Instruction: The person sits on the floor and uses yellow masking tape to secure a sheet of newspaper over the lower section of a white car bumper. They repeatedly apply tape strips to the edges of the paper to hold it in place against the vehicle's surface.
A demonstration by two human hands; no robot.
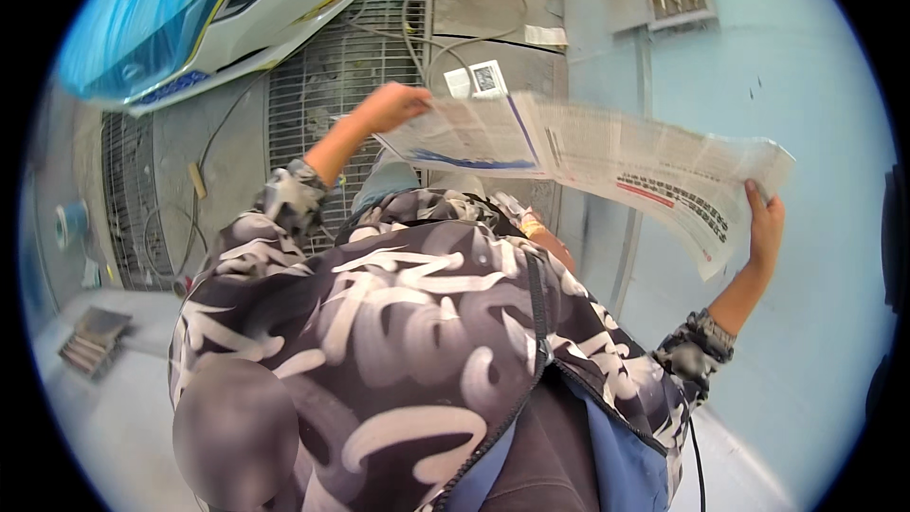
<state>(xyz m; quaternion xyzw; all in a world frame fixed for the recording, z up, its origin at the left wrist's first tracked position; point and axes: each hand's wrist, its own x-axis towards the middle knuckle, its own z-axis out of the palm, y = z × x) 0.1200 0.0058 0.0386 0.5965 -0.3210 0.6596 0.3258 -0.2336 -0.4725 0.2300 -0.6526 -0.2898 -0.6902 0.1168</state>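
While stretched flat, newspaper (pixel 607 156) between left hand (pixel 393 106) and right hand (pixel 766 226).

Spray booth floor around the white car

I take the white car (pixel 284 0) at upper left as my landmark: its glass is masked with blue film (pixel 142 9). Just below and right of it I see a metal floor grate (pixel 332 85), with a grey hose (pixel 455 0) looping further right. Well below the car, near the left rim, lies a roll of tape (pixel 71 223), and lower still a small loose grate panel (pixel 93 341). Far right of the car stands a pale blue wall (pixel 806 85).
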